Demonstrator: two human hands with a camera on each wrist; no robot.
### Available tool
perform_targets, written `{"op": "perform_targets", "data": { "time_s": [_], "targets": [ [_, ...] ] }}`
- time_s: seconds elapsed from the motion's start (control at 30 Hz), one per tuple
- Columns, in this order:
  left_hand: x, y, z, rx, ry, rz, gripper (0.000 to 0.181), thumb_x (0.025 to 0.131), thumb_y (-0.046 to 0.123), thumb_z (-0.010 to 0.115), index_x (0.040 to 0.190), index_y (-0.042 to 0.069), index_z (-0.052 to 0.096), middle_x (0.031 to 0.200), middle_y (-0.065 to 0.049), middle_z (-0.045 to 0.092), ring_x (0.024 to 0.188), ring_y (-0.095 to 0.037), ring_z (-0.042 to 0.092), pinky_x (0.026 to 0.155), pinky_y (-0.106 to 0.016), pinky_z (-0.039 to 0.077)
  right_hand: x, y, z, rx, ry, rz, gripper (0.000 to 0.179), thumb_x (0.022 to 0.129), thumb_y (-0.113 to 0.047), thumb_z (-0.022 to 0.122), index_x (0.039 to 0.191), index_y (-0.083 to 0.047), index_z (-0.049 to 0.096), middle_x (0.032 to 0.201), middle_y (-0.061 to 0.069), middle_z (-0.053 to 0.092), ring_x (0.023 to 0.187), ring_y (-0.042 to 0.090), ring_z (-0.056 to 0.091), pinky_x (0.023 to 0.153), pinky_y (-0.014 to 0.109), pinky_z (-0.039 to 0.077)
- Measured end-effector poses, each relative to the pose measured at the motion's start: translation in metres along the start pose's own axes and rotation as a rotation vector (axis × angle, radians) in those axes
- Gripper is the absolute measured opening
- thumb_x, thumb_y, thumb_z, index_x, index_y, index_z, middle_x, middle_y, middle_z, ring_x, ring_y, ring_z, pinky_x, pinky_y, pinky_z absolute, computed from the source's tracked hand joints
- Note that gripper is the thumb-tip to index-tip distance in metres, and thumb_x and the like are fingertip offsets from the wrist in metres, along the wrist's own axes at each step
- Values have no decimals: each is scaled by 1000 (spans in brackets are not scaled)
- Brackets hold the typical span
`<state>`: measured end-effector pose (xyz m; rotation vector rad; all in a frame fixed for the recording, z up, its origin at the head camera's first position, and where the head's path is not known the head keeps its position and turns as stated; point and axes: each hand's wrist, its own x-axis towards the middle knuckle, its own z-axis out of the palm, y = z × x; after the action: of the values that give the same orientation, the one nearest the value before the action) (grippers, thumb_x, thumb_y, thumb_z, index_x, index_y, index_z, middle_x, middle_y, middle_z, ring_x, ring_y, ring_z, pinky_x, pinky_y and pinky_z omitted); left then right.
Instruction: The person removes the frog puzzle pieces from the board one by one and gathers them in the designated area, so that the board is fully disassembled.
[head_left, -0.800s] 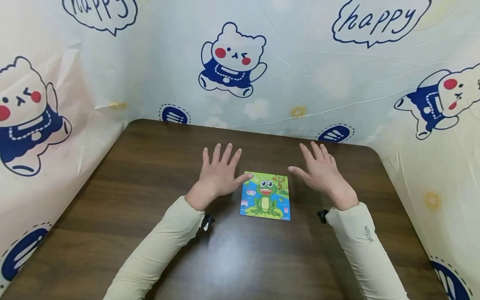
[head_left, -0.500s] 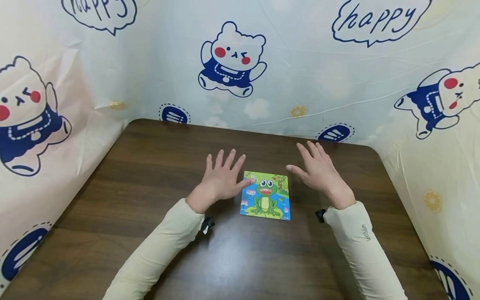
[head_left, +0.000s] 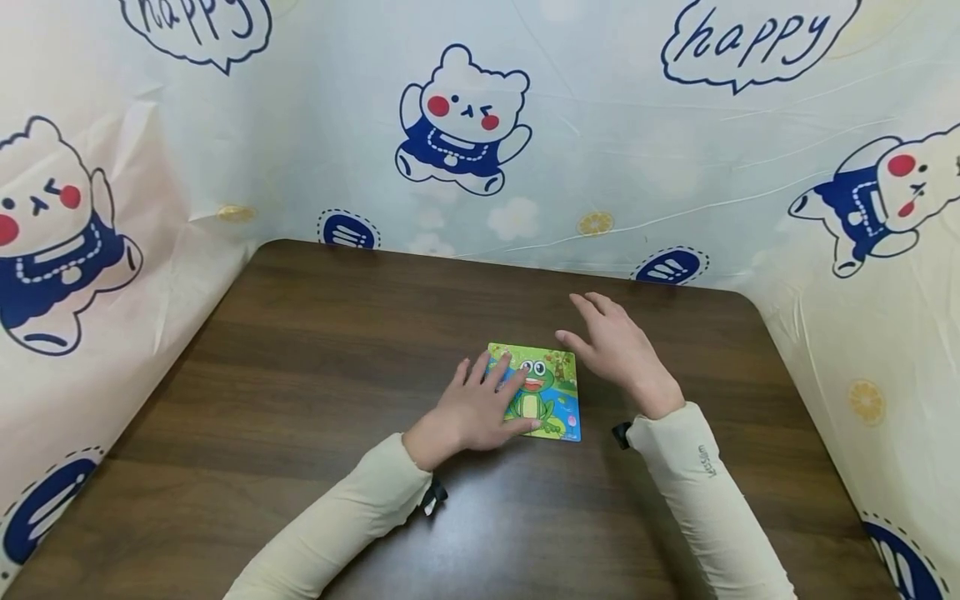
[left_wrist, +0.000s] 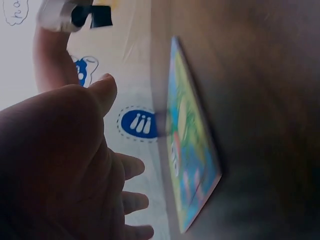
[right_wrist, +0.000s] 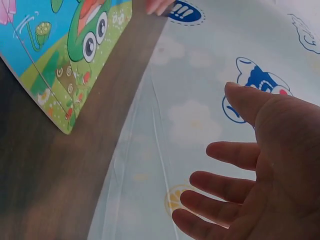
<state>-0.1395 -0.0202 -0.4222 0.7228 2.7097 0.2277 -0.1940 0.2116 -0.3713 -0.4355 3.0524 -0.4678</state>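
Observation:
A square frog picture board (head_left: 555,396), green and blue with thin seam lines like a puzzle, lies flat on the table. My left hand (head_left: 480,410) hovers over its left part with fingers spread, hiding that side in the head view. In the left wrist view a gap shows between this hand (left_wrist: 75,150) and the board (left_wrist: 187,145). To the board's right, my right hand (head_left: 622,354) is held up, fingers extended and thumb toward the board's top right corner. In the right wrist view its fingers (right_wrist: 220,187) are apart and hold nothing.
The dark wooden table (head_left: 337,325) reaches back to a printed cloth (head_left: 600,150) with cartoon bears, which also hangs along both sides. Dark straps (head_left: 433,496) sit at the wrists over pale sleeves (head_left: 337,521).
My left hand has come nearer and to the right, over the board's left part. My right hand has shifted left toward the board. The board has stayed in place.

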Motion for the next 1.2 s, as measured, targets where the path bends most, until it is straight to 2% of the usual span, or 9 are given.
{"op": "perform_targets", "data": {
  "time_s": [0.2,0.43,0.57,0.7,0.8,0.9,1.2],
  "targets": [
    [-1,6,10,5,-13,28,82,97,73,38,164,30,19,173,-7,8,159,-36,8,126,-47,24,5,-6,7,-8,6,-27,69,101,-44,61,155,-8,40,157,23,40,143,42,42,114,60,38],
    [-4,14,19,54,-47,58,84,97,76,35,164,28,20,173,-3,12,159,-32,10,125,-45,26,16,-17,21,14,0,-57,59,101,-44,60,148,-9,51,149,21,52,136,39,52,109,58,45],
    [-4,18,21,73,-55,62,83,97,75,36,163,27,23,172,-3,14,159,-30,11,125,-44,27,22,-23,30,43,-12,-60,53,102,-42,59,143,-9,58,139,18,61,125,35,61,103,55,50],
    [-4,19,22,83,-58,62,83,97,74,37,163,26,24,172,-1,15,159,-29,11,125,-43,27,27,-26,40,71,-23,-46,48,102,-40,59,138,-9,62,120,13,69,105,29,67,93,49,56],
    [-3,19,23,90,-67,58,83,97,75,37,163,27,23,172,0,14,160,-28,11,126,-42,25,30,-27,47,85,-23,-44,41,102,-37,60,132,-9,67,106,9,71,92,23,66,84,44,57],
    [-2,20,25,106,-74,56,84,96,76,35,163,27,22,172,-1,13,160,-27,11,126,-42,25,33,-29,53,92,-20,-54,36,102,-34,61,127,-9,70,98,6,72,86,21,65,79,42,56],
    [-2,22,27,110,-64,73,89,96,77,35,163,21,22,172,-3,12,159,-26,13,125,-41,27,35,-33,70,166,-83,-61,33,103,-33,59,124,-9,71,92,3,71,69,14,59,69,33,50]
  ]
}}
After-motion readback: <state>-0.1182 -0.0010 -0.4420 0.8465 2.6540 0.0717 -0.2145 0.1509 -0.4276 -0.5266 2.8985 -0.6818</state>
